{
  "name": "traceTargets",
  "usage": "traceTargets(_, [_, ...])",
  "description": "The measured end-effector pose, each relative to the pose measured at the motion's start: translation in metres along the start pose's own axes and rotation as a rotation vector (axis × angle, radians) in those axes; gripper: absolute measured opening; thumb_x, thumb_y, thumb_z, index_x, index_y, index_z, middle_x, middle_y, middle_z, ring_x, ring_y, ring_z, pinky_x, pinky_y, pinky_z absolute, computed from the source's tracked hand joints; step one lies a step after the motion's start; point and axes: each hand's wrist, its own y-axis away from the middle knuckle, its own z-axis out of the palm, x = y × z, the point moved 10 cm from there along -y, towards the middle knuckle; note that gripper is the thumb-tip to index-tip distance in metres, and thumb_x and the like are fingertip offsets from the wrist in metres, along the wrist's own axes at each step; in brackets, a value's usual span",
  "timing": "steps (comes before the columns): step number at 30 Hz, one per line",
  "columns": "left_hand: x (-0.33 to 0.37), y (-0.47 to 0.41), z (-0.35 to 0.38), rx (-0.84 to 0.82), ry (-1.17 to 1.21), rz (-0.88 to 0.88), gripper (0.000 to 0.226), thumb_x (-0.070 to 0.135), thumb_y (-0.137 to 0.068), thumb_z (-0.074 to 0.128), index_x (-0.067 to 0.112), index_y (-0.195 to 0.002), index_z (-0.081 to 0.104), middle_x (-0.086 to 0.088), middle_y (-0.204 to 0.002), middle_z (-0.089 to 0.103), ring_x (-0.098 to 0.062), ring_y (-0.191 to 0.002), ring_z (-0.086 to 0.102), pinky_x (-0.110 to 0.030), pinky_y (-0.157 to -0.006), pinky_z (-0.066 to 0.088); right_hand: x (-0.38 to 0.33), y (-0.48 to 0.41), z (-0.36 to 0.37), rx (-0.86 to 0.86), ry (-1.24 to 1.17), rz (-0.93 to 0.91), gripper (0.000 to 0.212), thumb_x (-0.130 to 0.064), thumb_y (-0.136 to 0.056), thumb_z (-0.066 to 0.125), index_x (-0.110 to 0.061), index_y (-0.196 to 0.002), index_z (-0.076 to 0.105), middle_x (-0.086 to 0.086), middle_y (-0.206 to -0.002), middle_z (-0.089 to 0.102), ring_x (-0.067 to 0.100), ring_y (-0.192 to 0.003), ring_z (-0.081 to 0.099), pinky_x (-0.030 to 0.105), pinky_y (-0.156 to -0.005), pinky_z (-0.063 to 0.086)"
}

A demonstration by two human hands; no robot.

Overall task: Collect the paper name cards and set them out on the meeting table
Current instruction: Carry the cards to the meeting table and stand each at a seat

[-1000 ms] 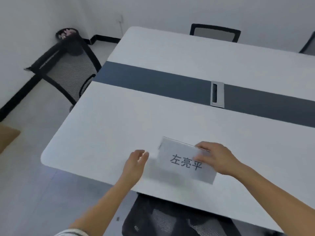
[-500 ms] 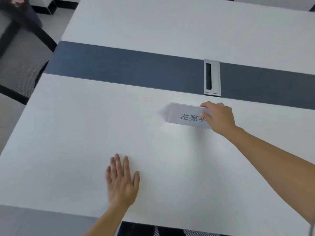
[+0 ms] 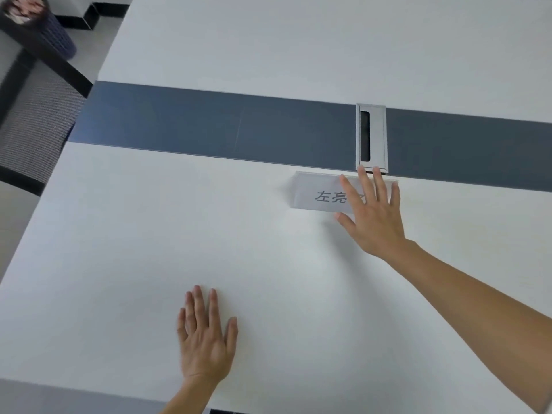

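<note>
Surface (image 3: 149, 234): matt white, crossed by 1 dark slate-blue band (image 3: 209, 124); cable hatch (image 3: 378, 135): brushed silver-grey with a black slot. Name card (image 3: 316, 195): pale grey-white paper, dark grey printed characters on its face. Chair (image 3: 35, 127): black frame, fine black-and-grey woven mesh; bin (image 3: 56, 40): dark navy with a small lattice pattern, pinkish-white scraps inside; skirting (image 3: 89, 16): black; floor (image 3: 15, 222): plain pale grey.

The left hand (image 3: 206, 342) is laid flat, palm down, with the fingers straight and close together and the thumb spread aside. The right hand (image 3: 375, 218) is held further forward on an extended right forearm (image 3: 478, 309), fingers straight and splayed.
</note>
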Motion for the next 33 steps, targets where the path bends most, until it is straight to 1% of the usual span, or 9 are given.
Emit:
traceTargets(7, [0.0,0.001,-0.001,0.003,-0.002,-0.002,0.076,0.057,-0.092,0.008,0.01,-0.151,0.017,-0.015,-0.16,0.011,-0.031,-0.148,0.007,-0.038,-0.118,-0.005,0.01,-0.02,-0.003,-0.014,-0.006,0.021,0.07,-0.055,-0.093,0.039,-0.03,-0.153,0.012,0.009,-0.163,0.007,0.033,-0.149,0.0,0.061,-0.115,0.007])
traceTargets(14, [-0.001,0.002,0.001,0.009,0.003,0.003,0.075,0.057,-0.092,0.009,0.01,-0.15,0.019,-0.016,-0.159,0.014,-0.031,-0.148,0.007,-0.039,-0.118,-0.002,0.007,-0.019,-0.003,-0.053,0.012,0.034,0.076,-0.052,-0.091,0.047,-0.028,-0.153,0.011,0.01,-0.163,0.008,0.035,-0.149,0.0,0.063,-0.115,0.007])
traceTargets(17, [-0.001,0.002,-0.001,0.002,0.005,-0.001,0.076,0.057,-0.091,0.008,0.011,-0.15,0.019,-0.016,-0.16,0.014,-0.03,-0.148,0.007,-0.038,-0.118,-0.004,0.006,-0.017,-0.008,-0.041,-0.004,0.028,0.077,-0.043,-0.089,0.054,-0.027,-0.153,0.014,0.012,-0.162,0.007,0.035,-0.149,0.001,0.062,-0.115,0.01])
traceTargets(21, [0.001,0.004,-0.004,0.014,0.005,0.005,0.077,0.058,-0.091,0.005,0.012,-0.151,0.015,-0.015,-0.16,0.01,-0.029,-0.148,0.004,-0.037,-0.117,-0.007,0.001,0.009,-0.038,0.093,-0.14,0.019,0.061,-0.028,-0.089,0.056,-0.018,-0.145,0.037,0.013,-0.156,0.03,0.035,-0.143,0.027,0.053,-0.11,0.028])
traceTargets(23, [0.001,0.005,-0.006,0.009,0.01,0.009,0.078,0.059,-0.091,0.004,0.012,-0.152,0.009,-0.015,-0.161,0.004,-0.029,-0.148,0.0,-0.039,-0.117,-0.007,0.004,0.035,-0.026,-0.059,-0.302,0.093,0.047,-0.03,-0.092,0.053,-0.019,-0.138,0.046,0.007,-0.142,0.051,0.03,-0.128,0.048,0.043,-0.102,0.039])
traceTargets(26, [0.004,0.007,-0.015,-0.043,0.053,0.023,0.075,0.058,-0.091,0.013,0.015,-0.152,0.008,-0.014,-0.161,0.0,-0.029,-0.149,-0.002,-0.042,-0.119,0.001,0.003,0.102,0.007,-0.317,-0.507,0.221,0.032,-0.032,-0.093,0.052,-0.022,-0.122,0.059,-0.002,-0.112,0.068,0.023,-0.104,0.062,0.034,-0.089,0.048])
traceTargets(29, [0.001,0.008,-0.03,-0.128,0.142,0.061,0.059,0.044,-0.096,0.035,0.02,-0.149,0.025,-0.01,-0.162,0.007,-0.027,-0.149,0.004,-0.042,-0.119,0.014,-0.001,0.185,0.026,-0.368,-0.671,0.366,0.027,-0.031,-0.092,0.054,-0.022,-0.116,0.064,-0.006,-0.104,0.066,0.019,-0.096,0.063,0.032,-0.083,0.049])
traceTargets(31, [-0.004,0.017,-0.04,-0.204,0.243,0.089,0.047,0.036,-0.096,0.045,0.019,-0.14,0.044,-0.008,-0.157,0.026,-0.025,-0.144,0.022,-0.041,-0.113,0.027,-0.008,0.246,0.034,-0.366,-0.771,0.455,0.026,-0.033,-0.092,0.056,-0.022,-0.115,0.064,-0.005,-0.106,0.067,0.017,-0.094,0.064,0.032,-0.084,0.051])
traceTargets(33, [-0.01,0.036,-0.048,-0.318,0.392,0.091,0.038,0.032,-0.094,0.05,0.018,-0.13,0.055,-0.008,-0.14,0.051,-0.024,-0.126,0.047,-0.034,-0.097,0.041,-0.016,0.308,0.039,-0.359,-0.853,0.536,0.026,-0.033,-0.092,0.057,-0.024,-0.115,0.064,-0.005,-0.106,0.068,0.014,-0.095,0.064,0.032,-0.087,0.05])
